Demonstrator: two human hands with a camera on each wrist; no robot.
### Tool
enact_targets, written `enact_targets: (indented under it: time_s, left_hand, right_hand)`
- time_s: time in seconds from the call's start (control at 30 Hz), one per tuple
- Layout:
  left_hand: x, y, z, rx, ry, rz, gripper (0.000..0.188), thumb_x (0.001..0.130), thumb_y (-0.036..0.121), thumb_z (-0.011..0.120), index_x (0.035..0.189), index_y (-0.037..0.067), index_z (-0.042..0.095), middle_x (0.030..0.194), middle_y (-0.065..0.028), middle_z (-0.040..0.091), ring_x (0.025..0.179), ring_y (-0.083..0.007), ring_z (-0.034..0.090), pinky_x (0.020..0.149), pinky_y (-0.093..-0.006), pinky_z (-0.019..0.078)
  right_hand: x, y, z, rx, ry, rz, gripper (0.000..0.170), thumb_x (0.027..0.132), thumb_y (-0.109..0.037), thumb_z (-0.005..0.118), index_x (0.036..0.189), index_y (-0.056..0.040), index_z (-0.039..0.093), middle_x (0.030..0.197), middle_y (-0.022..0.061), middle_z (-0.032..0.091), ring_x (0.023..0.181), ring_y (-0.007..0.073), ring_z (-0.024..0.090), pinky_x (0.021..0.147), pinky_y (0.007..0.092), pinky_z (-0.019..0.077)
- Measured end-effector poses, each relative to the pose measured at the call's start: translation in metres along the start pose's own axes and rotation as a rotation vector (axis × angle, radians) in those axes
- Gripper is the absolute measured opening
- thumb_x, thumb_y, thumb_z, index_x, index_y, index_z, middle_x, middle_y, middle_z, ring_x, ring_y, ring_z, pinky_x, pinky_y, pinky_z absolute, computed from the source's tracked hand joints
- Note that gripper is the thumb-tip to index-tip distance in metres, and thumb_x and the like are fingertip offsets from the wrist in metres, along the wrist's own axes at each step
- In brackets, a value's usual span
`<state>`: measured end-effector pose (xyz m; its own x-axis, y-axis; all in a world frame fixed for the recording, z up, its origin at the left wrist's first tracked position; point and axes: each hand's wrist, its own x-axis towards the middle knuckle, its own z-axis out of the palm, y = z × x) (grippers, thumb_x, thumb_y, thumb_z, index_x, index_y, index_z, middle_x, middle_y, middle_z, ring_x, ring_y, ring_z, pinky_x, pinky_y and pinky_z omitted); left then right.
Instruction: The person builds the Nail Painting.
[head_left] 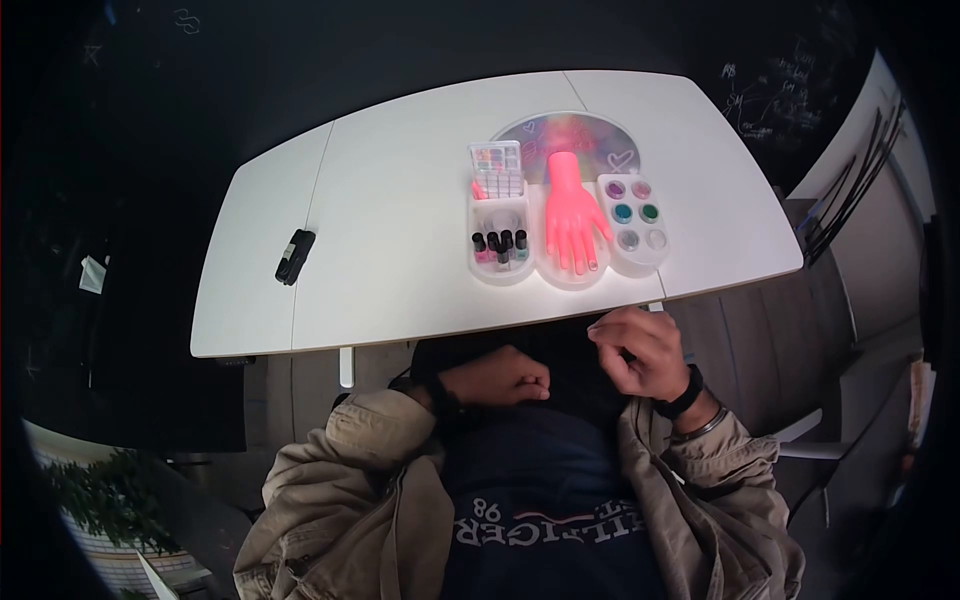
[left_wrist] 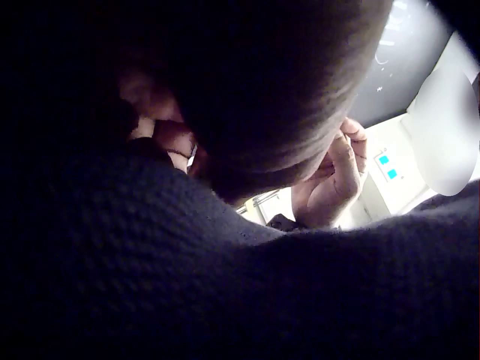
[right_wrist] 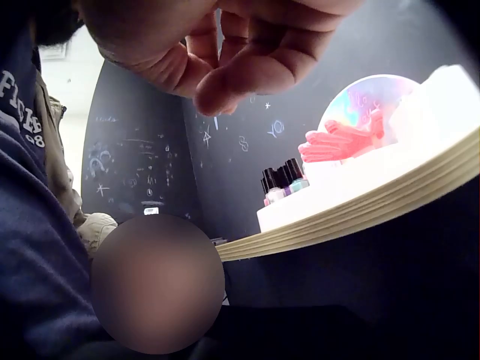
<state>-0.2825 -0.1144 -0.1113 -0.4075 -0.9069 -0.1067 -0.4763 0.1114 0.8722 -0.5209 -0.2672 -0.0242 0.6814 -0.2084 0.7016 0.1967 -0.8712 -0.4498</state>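
Note:
My left hand [head_left: 512, 377] lies against the dark shirt below the table's front edge, fingers loosely curled and holding nothing. In the left wrist view its fingers [left_wrist: 174, 138] are mostly in shadow. Raised near the table edge, my right hand [head_left: 642, 350] has bent fingers and nothing in them; the right wrist view shows the hand [right_wrist: 232, 45] in front of a dark wall. A pink model hand [head_left: 572, 215] lies fingers toward me on a white holder [head_left: 487, 215]. Several black-capped bottles [head_left: 502, 243] stand left of it, and several small round pots [head_left: 623, 213] sit to its right.
The white table [head_left: 400, 200] carries a black object [head_left: 295, 256] on its left part. A clear compartment box [head_left: 497, 165] sits at the holder's back left, beside an iridescent rounded panel [head_left: 610, 150]. Dark walls with chalk drawings stand behind.

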Motion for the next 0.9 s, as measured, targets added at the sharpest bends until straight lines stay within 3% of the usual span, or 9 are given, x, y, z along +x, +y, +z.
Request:
enact_targets:
  time_s: [0.9]
  left_hand:
    - [-0.0044, -0.0032, -0.0010, 0.009, 0.025, 0.022, 0.020, 0.104, 0.026, 0.080, 0.105, 0.006, 0.077, 0.075, -0.0087, 0.069, 0.067, -0.0223, 0.067, 0.065, -0.0387, 0.0510]
  right_hand:
    - [0.0040, 0.0006, 0.0002, 0.000, 0.000, -0.014, 0.022, 0.081, 0.007, 0.076, 0.100, -0.0037, 0.079, 0.096, 0.0088, 0.077, 0.070, 0.0229, 0.075, 0.061, 0.0341, 0.0594]
